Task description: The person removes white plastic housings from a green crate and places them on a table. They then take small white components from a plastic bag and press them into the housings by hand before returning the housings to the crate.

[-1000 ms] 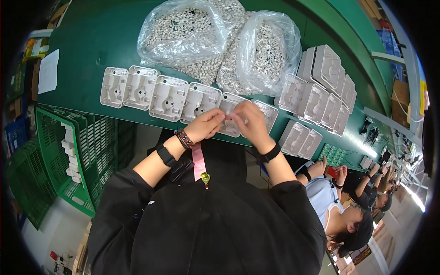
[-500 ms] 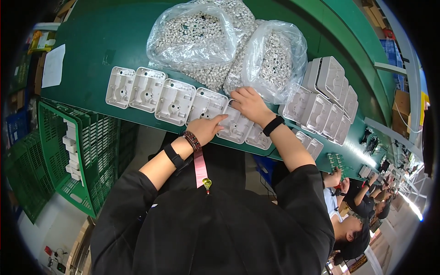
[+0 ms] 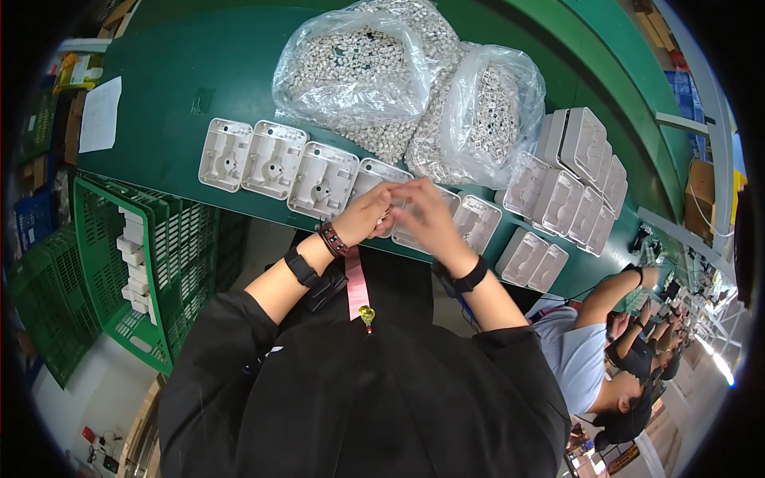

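Observation:
My left hand (image 3: 365, 213) and my right hand (image 3: 431, 219) meet above a row of open, light-grey plastic housings (image 3: 323, 182). The left fingers are closed, and the bent right fingers touch them at the tips. Anything held between them is too small or hidden to make out. Partly covered beneath the hands are a housing (image 3: 374, 171) and its neighbour to the right. Another housing (image 3: 477, 224) lies just right of my right hand. Beyond the row, clear plastic bags (image 3: 299, 95) hold a heap of small whitish parts (image 3: 382, 137).
More housings (image 3: 586, 143) are stacked at the right, with a pair (image 3: 522, 256) nearer the table edge. Green crates (image 3: 151, 263) stand at the left, one holding white pieces. A paper sheet (image 3: 100, 115) lies at far left. A co-worker (image 3: 570, 358) sits close at my right.
My right hand has moved from the edge of the heap of small parts toward me, to my left hand. The co-worker's arm at the right has reached out.

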`<move>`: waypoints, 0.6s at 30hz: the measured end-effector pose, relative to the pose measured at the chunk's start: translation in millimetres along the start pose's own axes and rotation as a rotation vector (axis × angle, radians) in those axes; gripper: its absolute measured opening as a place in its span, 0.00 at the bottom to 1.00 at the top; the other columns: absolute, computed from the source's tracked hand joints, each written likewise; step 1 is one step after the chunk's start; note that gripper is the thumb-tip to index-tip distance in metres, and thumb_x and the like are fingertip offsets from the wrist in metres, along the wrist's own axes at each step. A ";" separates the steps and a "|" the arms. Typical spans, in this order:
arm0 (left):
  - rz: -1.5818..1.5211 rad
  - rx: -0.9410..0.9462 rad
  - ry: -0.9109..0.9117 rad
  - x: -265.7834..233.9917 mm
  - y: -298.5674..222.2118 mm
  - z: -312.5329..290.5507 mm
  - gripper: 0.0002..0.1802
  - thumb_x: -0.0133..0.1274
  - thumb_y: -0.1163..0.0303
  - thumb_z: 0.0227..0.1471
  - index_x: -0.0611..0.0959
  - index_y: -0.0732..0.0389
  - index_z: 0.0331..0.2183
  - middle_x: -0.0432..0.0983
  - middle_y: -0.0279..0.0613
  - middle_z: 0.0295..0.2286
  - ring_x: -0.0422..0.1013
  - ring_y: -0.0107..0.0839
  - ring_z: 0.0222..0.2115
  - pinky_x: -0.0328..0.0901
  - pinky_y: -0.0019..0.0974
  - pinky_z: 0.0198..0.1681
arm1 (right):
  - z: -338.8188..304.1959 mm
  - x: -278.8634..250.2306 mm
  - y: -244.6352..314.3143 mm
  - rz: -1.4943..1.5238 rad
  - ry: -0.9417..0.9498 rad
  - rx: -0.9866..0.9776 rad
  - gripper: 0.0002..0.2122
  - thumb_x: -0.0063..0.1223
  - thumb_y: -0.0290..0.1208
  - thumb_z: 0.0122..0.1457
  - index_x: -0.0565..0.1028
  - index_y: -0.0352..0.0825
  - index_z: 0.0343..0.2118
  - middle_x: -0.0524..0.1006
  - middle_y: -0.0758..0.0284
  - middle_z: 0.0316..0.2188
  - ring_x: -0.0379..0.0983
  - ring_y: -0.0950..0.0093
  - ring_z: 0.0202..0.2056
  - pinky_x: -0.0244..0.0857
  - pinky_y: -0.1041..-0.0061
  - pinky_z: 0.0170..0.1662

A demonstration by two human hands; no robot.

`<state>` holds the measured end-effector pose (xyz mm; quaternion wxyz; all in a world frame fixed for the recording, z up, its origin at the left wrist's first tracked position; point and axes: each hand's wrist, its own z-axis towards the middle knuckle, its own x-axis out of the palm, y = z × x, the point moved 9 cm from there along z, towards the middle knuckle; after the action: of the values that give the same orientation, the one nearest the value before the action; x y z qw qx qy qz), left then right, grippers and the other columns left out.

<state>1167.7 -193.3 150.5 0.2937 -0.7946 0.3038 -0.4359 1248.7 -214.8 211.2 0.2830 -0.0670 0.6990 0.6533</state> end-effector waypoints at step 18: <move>0.095 0.006 0.045 -60.0 -19.3 -18.7 0.11 0.38 0.62 0.54 0.69 0.59 0.29 0.56 0.26 0.12 0.51 0.16 0.11 0.46 0.20 0.14 | 22.1 37.4 40.1 -0.012 -0.064 0.030 0.05 0.53 0.22 0.43 0.68 0.33 0.23 0.68 0.65 0.20 0.67 0.68 0.22 0.61 0.74 0.24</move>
<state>1129.6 -140.3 142.1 0.3096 -0.7684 0.3462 -0.4404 1205.8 -178.0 228.6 0.3098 -0.0459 0.6990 0.6429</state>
